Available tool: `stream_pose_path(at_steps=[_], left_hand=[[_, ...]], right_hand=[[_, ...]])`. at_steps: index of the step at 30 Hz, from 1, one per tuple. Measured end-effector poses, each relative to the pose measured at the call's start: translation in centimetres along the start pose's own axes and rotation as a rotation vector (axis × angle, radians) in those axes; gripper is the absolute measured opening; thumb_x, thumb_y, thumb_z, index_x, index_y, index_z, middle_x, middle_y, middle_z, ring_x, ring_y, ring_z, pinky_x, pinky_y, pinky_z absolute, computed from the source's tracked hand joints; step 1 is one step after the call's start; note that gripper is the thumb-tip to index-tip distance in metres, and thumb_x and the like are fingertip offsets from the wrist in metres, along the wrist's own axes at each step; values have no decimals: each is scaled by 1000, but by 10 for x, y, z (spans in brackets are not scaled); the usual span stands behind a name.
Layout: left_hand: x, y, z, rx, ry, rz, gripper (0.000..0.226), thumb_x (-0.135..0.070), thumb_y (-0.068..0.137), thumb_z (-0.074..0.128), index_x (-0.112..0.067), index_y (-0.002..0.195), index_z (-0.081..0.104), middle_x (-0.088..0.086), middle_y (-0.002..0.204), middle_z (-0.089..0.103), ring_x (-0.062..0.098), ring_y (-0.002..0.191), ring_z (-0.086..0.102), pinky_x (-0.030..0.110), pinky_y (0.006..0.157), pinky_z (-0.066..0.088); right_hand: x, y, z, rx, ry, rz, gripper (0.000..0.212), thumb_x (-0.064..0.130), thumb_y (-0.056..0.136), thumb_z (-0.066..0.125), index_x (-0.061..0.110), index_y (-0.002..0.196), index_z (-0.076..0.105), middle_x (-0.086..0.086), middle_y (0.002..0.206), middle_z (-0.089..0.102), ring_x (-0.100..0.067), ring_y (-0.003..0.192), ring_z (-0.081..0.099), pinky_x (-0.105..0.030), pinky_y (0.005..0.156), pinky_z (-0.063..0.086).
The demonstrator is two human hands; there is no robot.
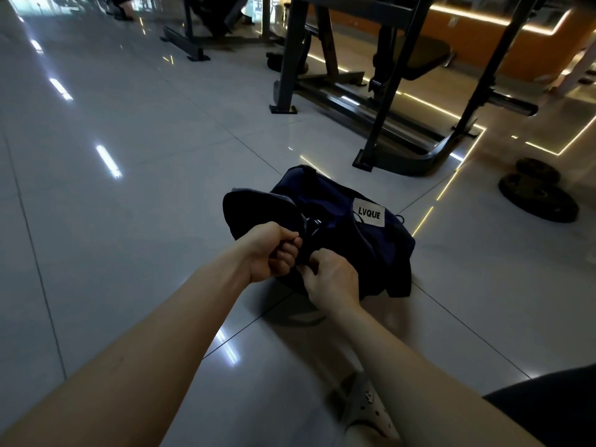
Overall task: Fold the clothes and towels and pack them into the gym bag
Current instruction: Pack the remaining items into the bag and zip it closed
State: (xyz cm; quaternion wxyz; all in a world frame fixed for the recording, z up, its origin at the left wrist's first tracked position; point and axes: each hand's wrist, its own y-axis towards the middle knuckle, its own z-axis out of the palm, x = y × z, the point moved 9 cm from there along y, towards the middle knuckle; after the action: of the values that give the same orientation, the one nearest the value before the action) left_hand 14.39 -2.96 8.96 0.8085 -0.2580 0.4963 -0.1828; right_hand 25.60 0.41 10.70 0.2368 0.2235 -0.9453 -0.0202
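Glossy grey floor tiles (129, 221) in a dim gym, with our navy fabric gym bag (342, 233) lying right in front of us. Left hand (271, 250) has its fingers (290, 246) curled tight round dark cloth at the bag's near edge, and the right hand (329, 279) pinches just beside it. If we pull unevenly, the cloth probably bunches or snags the opening. The long axis seems to run far-left to near-right, white label (369, 212) up.

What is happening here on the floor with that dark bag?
A person on the glossy tiled floor grips dark fabric at the near end of a navy blue cloth gym bag with a white label. Left hand and right hand both hold it; whether it is clothing or the bag's own edge is too dark to tell.
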Motion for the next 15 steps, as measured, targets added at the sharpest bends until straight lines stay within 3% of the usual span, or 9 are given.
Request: stream_pose_path(at_steps=[3, 7, 9, 12, 15], left_hand=[[-11, 3, -7, -97, 306, 120, 33, -21, 105, 44, -15, 73, 53, -5, 57, 38, 6, 45, 28, 17, 39, 22], [-40, -10, 14, -254, 1213, 487, 41, -25, 106, 43, -18, 66, 51, -2, 62, 52, 12, 53, 46, 27, 52, 34], [-44, -14, 25, -311, 1528, 600, 42, -30, 108, 38, -21, 68, 46, -2, 70, 52, 14, 62, 50, 30, 56, 32], [-49, -15, 36, -408, 1839, 798, 34, -34, 108, 33, -20, 84, 51, -4, 84, 56, 18, 71, 56, 29, 56, 30], [-52, -22, 42, -467, 1909, 981, 30, -31, 108, 37, -14, 99, 60, 1, 89, 59, 23, 76, 63, 30, 59, 34]], right_hand=[[-1, -2, 1, 47, -48, -42, 25, 38, 94, 63, 21, 80, 53, 7, 82, 52, -18, 79, 55, -31, 69, 37], [-12, -4, 1, 68, -36, 1, 27, 38, 92, 64, 22, 74, 53, 5, 74, 54, -18, 73, 55, -31, 66, 37], [-15, -2, -4, 58, -24, 28, 28, 38, 91, 64, 24, 70, 50, 5, 73, 53, -20, 74, 55, -31, 66, 36], [-16, 2, -14, 36, -24, 50, 32, 38, 91, 64, 25, 68, 48, 6, 70, 52, -18, 71, 52, -30, 66, 35], [-18, 4, -19, 29, -27, 61, 34, 40, 90, 64, 25, 64, 47, 7, 67, 53, -20, 71, 56, -31, 65, 37]])
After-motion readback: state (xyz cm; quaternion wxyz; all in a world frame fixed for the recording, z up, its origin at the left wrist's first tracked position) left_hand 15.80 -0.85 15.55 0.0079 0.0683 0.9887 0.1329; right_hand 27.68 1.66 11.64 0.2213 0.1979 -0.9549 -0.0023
